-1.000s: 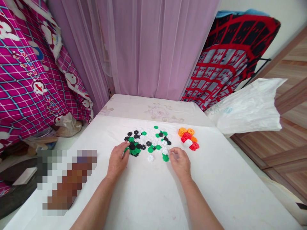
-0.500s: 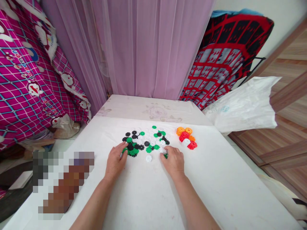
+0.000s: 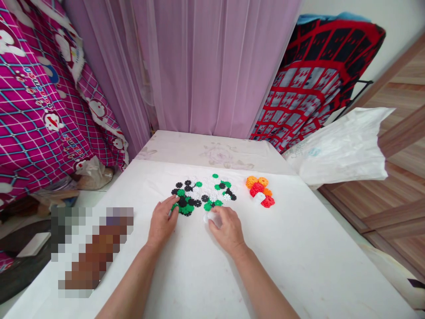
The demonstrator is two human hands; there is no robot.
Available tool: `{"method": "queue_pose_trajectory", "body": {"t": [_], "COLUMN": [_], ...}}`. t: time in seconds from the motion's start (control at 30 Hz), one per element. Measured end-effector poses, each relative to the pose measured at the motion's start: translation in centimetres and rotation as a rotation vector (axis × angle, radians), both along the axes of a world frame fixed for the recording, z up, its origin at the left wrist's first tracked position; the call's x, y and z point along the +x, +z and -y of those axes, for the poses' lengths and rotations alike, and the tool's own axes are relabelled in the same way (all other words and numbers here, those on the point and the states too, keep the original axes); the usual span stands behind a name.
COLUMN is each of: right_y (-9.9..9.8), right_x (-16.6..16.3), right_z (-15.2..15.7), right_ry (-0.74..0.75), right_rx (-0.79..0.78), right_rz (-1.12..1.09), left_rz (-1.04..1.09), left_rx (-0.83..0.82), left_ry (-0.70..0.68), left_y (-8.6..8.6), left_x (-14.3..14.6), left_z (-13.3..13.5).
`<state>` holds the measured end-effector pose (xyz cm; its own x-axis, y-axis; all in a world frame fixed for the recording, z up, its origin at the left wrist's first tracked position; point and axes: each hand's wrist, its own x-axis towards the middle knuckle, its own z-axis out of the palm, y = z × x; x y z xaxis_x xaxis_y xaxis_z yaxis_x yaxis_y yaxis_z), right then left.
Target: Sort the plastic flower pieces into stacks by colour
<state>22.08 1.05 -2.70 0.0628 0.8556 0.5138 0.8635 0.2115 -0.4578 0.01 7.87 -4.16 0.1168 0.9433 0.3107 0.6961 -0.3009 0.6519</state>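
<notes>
Notched plastic discs in white, black and green lie heaped on the white-covered table (image 3: 282, 261). My left hand (image 3: 163, 221) rests at the near left side of the heap, touching the edge of the green discs (image 3: 186, 208) and black discs (image 3: 182, 201); its thumb and index finger are apart. A single white disc (image 3: 206, 217) lies in front of the heap. Over its right side bends my right hand (image 3: 228, 228), thumb and fingers apart, partly covering it. Further back are loose white discs (image 3: 209, 188).
To the right sits a separate group of orange discs (image 3: 262, 181) and red discs (image 3: 267, 201), with a white disc (image 3: 259, 198) on top. A white plastic bag (image 3: 345, 148) stands by the right table edge. A blurred-out object (image 3: 99, 252) lies on the left.
My right hand has moved left from the heap's right side to the single white disc in front. My left hand stays beside the green and black discs. The view has shifted slightly.
</notes>
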Motion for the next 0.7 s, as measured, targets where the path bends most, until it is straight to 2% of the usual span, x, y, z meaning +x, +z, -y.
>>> {"method": "queue_pose_trajectory", "body": {"t": [0.53,0.7], "right_y": [0.0,0.1], "right_x": [-1.0,1.6], "right_z": [-0.3,0.0], "right_ry": [0.036,-0.045], "right_rx": [-0.052,-0.015], "right_rz": [0.042,-0.017], "left_rz": [-0.002,-0.001], "left_rx": [-0.024,-0.022], "left_ry": [-0.007,-0.009], "left_y": [0.3,0.4], "left_x": [0.1,0.1], "left_z": [0.0,0.1]}}
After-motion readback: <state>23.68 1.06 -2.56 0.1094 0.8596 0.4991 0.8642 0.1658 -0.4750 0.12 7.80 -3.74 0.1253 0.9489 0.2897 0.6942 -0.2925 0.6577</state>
